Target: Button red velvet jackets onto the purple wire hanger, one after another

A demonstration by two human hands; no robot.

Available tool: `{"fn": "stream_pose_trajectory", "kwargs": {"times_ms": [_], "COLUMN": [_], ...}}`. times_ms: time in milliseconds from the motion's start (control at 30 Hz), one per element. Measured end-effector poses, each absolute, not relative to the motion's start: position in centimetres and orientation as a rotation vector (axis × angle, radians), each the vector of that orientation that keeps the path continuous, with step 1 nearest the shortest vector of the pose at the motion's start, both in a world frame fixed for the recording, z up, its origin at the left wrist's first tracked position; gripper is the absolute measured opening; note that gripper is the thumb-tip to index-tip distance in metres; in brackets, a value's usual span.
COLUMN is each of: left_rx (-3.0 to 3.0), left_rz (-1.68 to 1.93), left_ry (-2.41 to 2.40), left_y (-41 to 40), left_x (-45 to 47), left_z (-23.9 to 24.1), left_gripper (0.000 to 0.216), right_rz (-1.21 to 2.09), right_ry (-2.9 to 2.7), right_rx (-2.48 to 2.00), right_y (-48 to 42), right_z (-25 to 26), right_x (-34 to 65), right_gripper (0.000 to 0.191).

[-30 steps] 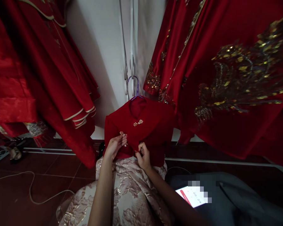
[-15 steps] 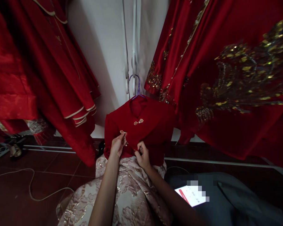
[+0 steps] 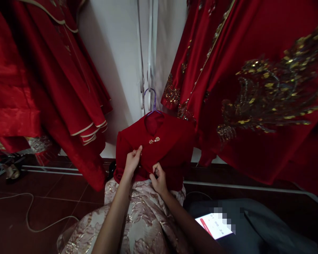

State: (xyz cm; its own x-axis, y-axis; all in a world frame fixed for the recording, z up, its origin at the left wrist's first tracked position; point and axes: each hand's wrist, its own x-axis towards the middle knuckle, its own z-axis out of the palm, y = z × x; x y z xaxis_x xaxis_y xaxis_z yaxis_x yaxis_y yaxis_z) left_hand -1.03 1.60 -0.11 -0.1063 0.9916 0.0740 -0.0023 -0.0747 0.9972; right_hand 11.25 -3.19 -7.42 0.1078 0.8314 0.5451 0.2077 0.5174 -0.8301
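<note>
A red jacket (image 3: 172, 141) hangs on a purple wire hanger (image 3: 154, 102), with a pearl-like flower ornament (image 3: 154, 140) below its neckline. My left hand (image 3: 132, 162) is closed on the left side of the jacket front, by a second flower ornament that its fingers mostly cover. Lower and to the right, my right hand (image 3: 159, 179) is held in a pinch close to the jacket's front edge. Whatever lies between those fingertips is too small to make out. Beneath the jacket, a pale patterned brocade skirt (image 3: 145, 211) spreads below my forearms.
Red garments (image 3: 69, 88) hang on the left, and a red garment with gold sequins (image 3: 267, 91) on the right. A white metal rack (image 3: 149, 46) stands behind the jacket. A lit phone (image 3: 214, 225) lies at lower right on dark fabric. A cable (image 3: 29, 215) crosses the tiled floor.
My left hand has shifted slightly, its thumb now raised and covering more of the second ornament. My right hand remains pinched near the jacket's edge. The view has moved a little.
</note>
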Motion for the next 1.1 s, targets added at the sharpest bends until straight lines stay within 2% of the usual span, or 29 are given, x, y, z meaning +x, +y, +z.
{"fn": "stream_pose_trajectory", "kwargs": {"times_ms": [167,333,433,733,867,933,967,1100], "left_rx": [2.06,2.624,2.752,2.797,2.779,2.787,2.786,2.646], "left_rz": [1.354,1.055,0.987,1.1,1.179,1.193,1.201,1.294], "left_ry": [1.323,1.529,1.51,1.541,1.566,1.536,1.517,1.637], "left_y": [2.7,3.5,3.9,4.6,4.5,4.1,4.0,3.5], "left_x": [0.4,1.5,1.6,2.3,2.2,2.0,1.9,1.4], "left_z": [4.4,6.4,6.8,6.3,5.8,5.7,5.8,5.8], "left_gripper": [0.024,0.025,0.025,0.02,0.02,0.019,0.019,0.02], "right_rz": [0.582,0.58,0.577,0.565,0.338,0.34,0.418,0.907], "right_ry": [-1.423,-1.422,-1.425,-1.434,-1.337,-1.248,-1.207,-1.131], "right_rx": [-0.977,-0.985,-0.986,-0.942,-0.969,-0.937,-0.893,-0.689], "right_y": [-3.1,-3.1,-3.2,-4.5,-4.2,-2.9,-1.9,2.8], "right_z": [-7.5,-7.6,-7.5,-6.9,-3.7,-0.7,0.9,6.1], "right_x": [11.2,11.2,11.3,11.6,11.9,12.0,12.0,11.4], "right_gripper": [0.015,0.014,0.015,0.012,0.016,0.013,0.012,0.036]}}
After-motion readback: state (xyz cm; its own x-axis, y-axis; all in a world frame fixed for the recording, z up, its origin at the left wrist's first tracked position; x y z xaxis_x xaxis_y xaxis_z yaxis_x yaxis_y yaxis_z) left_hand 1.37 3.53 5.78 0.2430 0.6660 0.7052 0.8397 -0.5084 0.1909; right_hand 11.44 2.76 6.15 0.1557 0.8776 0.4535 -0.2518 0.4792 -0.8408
